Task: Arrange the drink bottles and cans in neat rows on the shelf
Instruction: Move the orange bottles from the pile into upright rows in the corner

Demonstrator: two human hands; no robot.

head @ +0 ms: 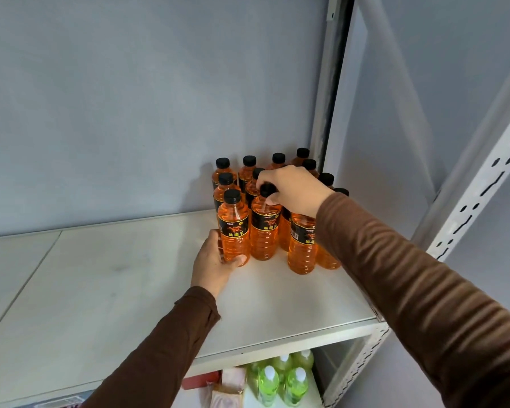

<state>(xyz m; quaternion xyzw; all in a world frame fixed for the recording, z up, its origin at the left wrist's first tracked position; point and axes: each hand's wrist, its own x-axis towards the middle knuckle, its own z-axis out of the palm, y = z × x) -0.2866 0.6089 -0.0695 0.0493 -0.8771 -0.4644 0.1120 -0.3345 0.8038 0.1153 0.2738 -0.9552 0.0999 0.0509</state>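
From the head view, the only one I have, I see my left hand [215, 262] wrapped low around the front-left bottle [234, 231], its grip grasping the base with the thumb across the front and the other fingers behind, probably so I can slide it back without tipping it. My right hand [292, 189] reaches over the cluster, and its grip is pinched round the black cap of the middle front bottle [264, 228]; holding it by the top lets me steer it between its neighbours where there is no room for fingers lower down. The orange bottles [277, 201] stand upright in the shelf's back right corner, touching or just beside one another, in rough rows against the wall. The front-right bottle [302, 245] stands forward of the line, so I judge the front row still needs squaring. The shelf [115, 278] is a pale board with much bare surface to the left. Each bottle carries a black label with a gold band and an orange horse figure; below it I can read the characters 能量 and what looks like 王, while the small print above is too fine to make out. Under the shelf, green bottles with white caps [280, 381] stand beside some packets [227, 390], and a white slotted upright [468, 195] frames the right side.
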